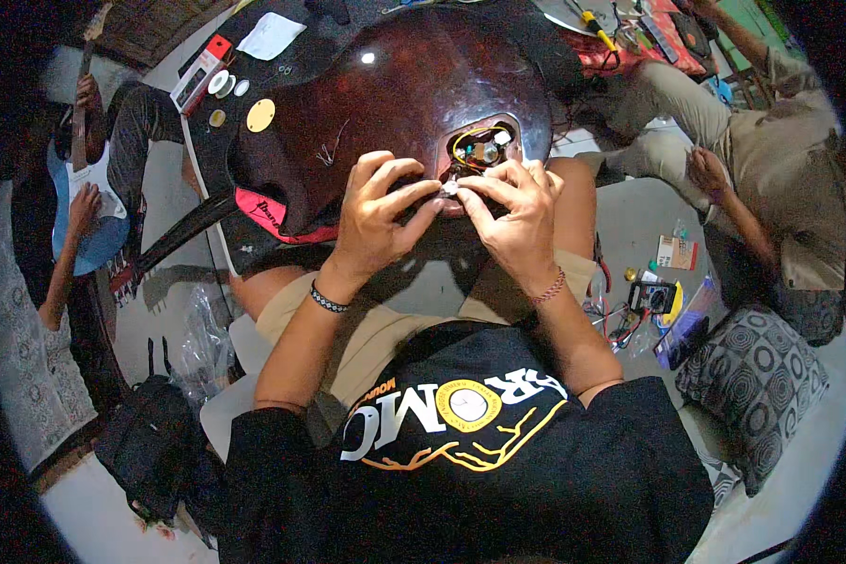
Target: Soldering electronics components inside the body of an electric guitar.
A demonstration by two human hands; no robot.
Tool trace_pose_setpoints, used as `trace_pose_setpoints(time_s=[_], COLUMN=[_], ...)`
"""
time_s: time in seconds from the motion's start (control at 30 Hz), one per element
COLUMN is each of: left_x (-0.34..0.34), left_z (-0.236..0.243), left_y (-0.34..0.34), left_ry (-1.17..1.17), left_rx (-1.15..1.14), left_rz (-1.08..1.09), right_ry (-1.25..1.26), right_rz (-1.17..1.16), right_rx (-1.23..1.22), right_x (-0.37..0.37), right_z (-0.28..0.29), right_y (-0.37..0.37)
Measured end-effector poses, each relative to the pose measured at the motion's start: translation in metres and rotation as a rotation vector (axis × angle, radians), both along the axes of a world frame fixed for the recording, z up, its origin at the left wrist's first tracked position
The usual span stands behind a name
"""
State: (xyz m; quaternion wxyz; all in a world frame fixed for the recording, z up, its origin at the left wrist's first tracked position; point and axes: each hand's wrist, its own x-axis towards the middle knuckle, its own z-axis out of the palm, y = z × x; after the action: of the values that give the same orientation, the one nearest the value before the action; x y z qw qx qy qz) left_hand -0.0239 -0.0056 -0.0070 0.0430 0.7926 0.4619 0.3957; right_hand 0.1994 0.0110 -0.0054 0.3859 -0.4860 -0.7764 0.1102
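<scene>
At the lower edge of an open cavity [511, 129] in a glossy dark-brown guitar body [385, 99], your left hand [381, 202] and right hand [517, 209], fingers nearly closed, pinch a small silvery part [450, 187], apparently delicate component work demanding steadiness.

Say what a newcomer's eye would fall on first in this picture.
Probably the glossy dark-brown guitar at upper centre, its open cavity showing a yellow wire. At the cavity's near edge, the left grip and right grip hold a small pale piece. At far left, another person's hand is on a light-blue guitar.
</scene>
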Motion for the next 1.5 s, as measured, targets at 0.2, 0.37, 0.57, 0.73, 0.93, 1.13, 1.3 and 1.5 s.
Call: trace_pose_setpoints(time_s=[0.2, 0.37, 0.57, 0.73, 0.93, 1.13, 1.3, 1.5], left_x=[0.014, 0.024, 0.028, 0.033, 0.036, 0.037, 0.036, 0.034], left_z=[0.006, 0.012, 0.007, 0.006, 0.004, 0.002, 0.004, 0.000], left_y=[-0.001, -0.004, -0.012, -0.014, -0.013, -0.013, -0.011, -0.011], left_ry=[-0.058, -0.086, -0.105, -0.078, -0.094, -0.083, -0.079, -0.086], left_rx=[-0.064, -0.125, -0.079, -0.070, -0.067, -0.059, -0.041, -0.022], left_rz=[0.110, 0.196, 0.278, 0.314, 0.342, 0.366, 0.333, 0.308], right_ry=[-0.001, -0.015, -0.025, -0.038, -0.034, -0.025, -0.038, -0.001], right_rz=[-0.002, -0.018, -0.020, -0.021, -0.032, -0.023, -0.024, 0.000], right_rx=[0.016, 0.024, 0.027, 0.030, 0.024, 0.016, 0.035, 0.038], right_x=[-0.001, -0.001, -0.003, -0.002, -0.001, 0.000, 0.001, 0.000], right_z=[0.000, 0.000, -0.001, -0.001, -0.003, -0.003, -0.006, -0.005], right_y=[0.000, -0.001, -0.002, -0.004, -0.006, -0.007, -0.006, -0.005])
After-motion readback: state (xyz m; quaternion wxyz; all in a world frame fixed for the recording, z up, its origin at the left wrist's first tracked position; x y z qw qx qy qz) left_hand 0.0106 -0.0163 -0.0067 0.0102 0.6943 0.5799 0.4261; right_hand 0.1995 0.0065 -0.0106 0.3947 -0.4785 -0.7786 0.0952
